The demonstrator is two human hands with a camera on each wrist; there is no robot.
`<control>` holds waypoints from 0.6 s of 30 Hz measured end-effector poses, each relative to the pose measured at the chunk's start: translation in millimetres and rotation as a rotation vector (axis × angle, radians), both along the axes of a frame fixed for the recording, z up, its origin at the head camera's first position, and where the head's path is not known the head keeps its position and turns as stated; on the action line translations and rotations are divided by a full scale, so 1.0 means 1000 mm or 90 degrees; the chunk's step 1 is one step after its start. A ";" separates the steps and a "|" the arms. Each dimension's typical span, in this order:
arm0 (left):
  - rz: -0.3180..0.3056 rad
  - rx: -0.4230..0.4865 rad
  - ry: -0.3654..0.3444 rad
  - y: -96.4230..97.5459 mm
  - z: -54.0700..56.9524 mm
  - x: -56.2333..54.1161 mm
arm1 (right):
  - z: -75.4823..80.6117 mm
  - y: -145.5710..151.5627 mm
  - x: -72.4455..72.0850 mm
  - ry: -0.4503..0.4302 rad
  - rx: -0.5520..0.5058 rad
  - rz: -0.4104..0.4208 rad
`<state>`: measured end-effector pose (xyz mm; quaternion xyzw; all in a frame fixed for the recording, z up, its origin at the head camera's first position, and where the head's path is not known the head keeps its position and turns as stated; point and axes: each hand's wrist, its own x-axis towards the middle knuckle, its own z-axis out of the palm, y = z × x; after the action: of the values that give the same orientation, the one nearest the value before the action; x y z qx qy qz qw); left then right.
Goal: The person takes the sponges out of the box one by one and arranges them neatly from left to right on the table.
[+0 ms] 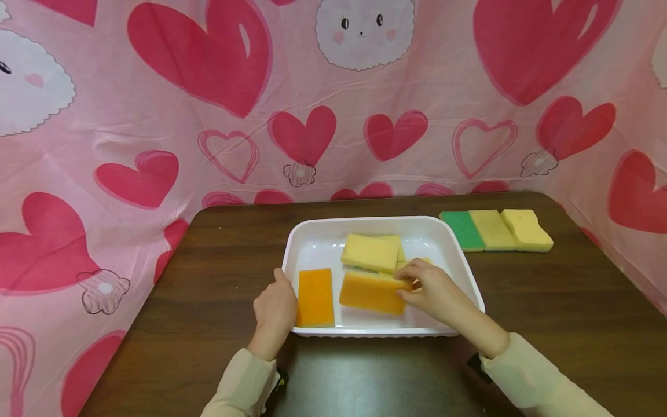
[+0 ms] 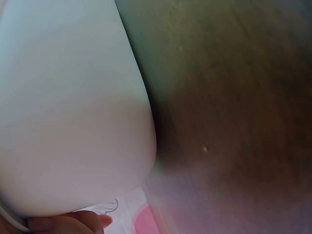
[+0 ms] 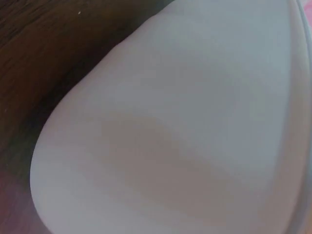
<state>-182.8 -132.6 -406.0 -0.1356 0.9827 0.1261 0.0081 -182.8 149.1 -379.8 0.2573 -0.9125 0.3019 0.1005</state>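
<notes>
A white plastic tray (image 1: 385,332) stands on the table with sponges inside. My left hand (image 1: 276,307) grips its left wall near the front corner; in the left wrist view, fingers (image 2: 80,223) curl at the tray's rim. With thumb and fingers, my right hand (image 1: 435,289) pinches the right end of an orange sponge (image 1: 370,292), which is tilted up inside the tray. Another orange sponge (image 1: 315,298) lies flat by the left wall. Behind the tilted one, a yellow sponge (image 1: 369,252) overlaps another. The right wrist view shows only the tray's outer wall (image 3: 170,122), no fingers.
Right of the tray, a green-faced sponge (image 1: 462,230), a dull yellow sponge (image 1: 492,230) and a bright yellow sponge (image 1: 527,230) lie in a row on the brown wooden table (image 1: 219,260). A pink heart-print cloth (image 1: 349,81) hangs around the table's back and sides.
</notes>
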 end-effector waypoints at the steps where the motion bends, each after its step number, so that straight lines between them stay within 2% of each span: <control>1: -0.001 0.000 0.003 0.000 0.000 0.000 | 0.001 0.001 0.001 -0.002 -0.010 -0.004; 10: 0.000 -0.003 -0.003 0.001 0.001 0.000 | 0.007 0.016 0.005 -0.059 -0.069 -0.043; 18: 0.001 -0.001 -0.006 0.001 0.000 0.000 | 0.011 0.031 0.008 -0.065 -0.090 -0.086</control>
<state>-182.5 -131.7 -405.5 -0.1373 0.9826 0.1244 0.0122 -174.6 180.0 -368.4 0.1720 -0.9080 0.3710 0.0918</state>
